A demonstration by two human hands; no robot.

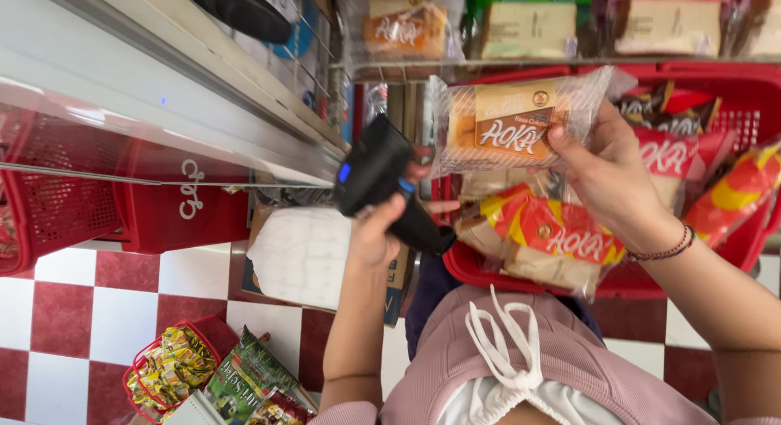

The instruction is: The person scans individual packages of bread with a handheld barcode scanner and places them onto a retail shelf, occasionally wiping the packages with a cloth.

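Pink clothing (pixel 561 360) with a white drawstring (pixel 504 344) filled the bottom of the view, closest to the lens.

At far left, a red basket (pixel 57 205) sat under a metal shelf edge (pixel 163 108). Below it, on the red and white checked floor (pixel 89 311), a smaller red basket (pixel 167 368) held yellow snack packets, with green packets (pixel 252 376) just beside it. A cardboard box (pixel 313 258) with a white sheet over it stood near the middle, behind the left forearm.

The left hand (pixel 378 230) was closed around the grip of a black handheld scanner (pixel 378 181). The scanner head pointed up and to the right, toward the packet, and showed a small blue light.

The right hand (pixel 606 177) pinched a clear wrapped cake packet (pixel 508 124) by its right end, thumb on the front face and fingers behind. The packet was held flat-on to the camera, above the red basket (pixel 732 238) at right and just beside the scanner head. A beaded bracelet (pixel 663 250) circled the right wrist.

The right-hand basket held more wrapped packets (pixel 553 238) in red, yellow and orange wrappers, stacked loosely. Above it, a wire shelf (pixel 569 63) carried a row of similar packets (pixel 529 26).
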